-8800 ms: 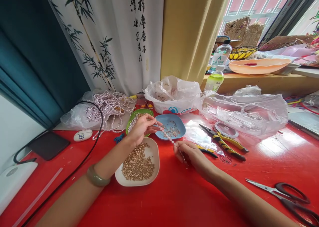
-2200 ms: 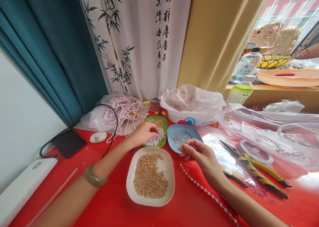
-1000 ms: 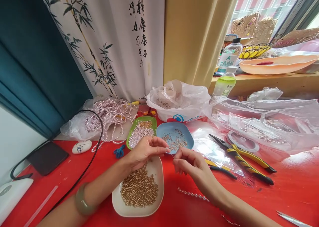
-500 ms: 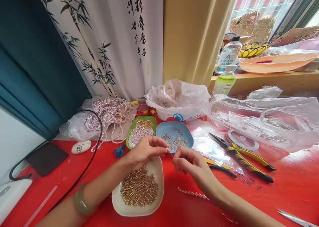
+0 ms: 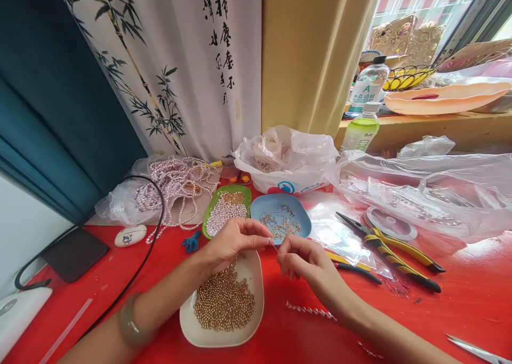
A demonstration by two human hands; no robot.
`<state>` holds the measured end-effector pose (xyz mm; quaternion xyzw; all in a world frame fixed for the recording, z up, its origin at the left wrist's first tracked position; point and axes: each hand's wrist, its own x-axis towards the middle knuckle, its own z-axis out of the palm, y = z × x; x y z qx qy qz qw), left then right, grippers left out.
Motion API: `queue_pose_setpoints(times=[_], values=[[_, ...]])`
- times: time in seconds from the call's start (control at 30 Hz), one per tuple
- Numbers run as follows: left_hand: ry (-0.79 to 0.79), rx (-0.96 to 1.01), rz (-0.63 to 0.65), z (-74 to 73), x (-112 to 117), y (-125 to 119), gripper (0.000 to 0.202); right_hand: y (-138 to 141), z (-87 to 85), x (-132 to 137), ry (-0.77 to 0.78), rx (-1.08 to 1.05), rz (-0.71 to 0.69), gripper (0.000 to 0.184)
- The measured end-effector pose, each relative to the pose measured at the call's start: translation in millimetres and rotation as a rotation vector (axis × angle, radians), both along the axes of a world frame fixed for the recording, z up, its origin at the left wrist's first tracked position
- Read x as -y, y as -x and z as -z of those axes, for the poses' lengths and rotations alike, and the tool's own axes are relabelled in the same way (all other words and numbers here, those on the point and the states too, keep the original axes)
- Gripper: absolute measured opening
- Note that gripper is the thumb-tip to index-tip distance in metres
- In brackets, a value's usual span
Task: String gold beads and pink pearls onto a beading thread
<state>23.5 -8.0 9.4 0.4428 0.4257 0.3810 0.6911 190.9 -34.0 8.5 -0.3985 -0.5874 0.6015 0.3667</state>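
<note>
Above the white tray [image 5: 256, 321] of gold beads [image 5: 224, 302], my left hand [image 5: 236, 244] is closed in a pinch on a tiny pale bead [image 5: 270, 241]. A thin wire [image 5: 276, 248] runs from that bead to my right hand [image 5: 302, 257], whose thumb and forefinger are pressed together on its other end. Just beyond my hands lie a blue tray [image 5: 280, 200] with small metal pieces and a green tray [image 5: 205, 223] of pale pink and gold beads. A strand of pearly beads [image 5: 310, 310] rests on the red table, partly behind my right forearm.
Yellow-and-black pliers [image 5: 388, 252], a clear spool [image 5: 392, 223] and scissors [image 5: 476, 348] lie to the right. Plastic bags [image 5: 288, 156] line the back. At left are bead strings [image 5: 172, 180], a black cable [image 5: 158, 225] and a phone [image 5: 76, 255].
Both hands keep the same pinch with the bead and wire between them. The view has shifted very slightly.
</note>
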Motion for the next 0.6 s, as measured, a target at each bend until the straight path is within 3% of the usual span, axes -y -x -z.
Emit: queue_pose_setpoints(times=[0.4, 0.6], values=[[-0.170, -0.213, 0.096, -7.1, 0.6, 2.8, 0.009, 0.9, 6.3, -2.6, -0.057, 0.065, -0.027, 0.012], [-0.193, -0.250, 0.037, -6.9, -5.4, 8.3, 0.024, 1.5, 10.2, -4.0, -0.248, 0.201, 0.008, 0.018]])
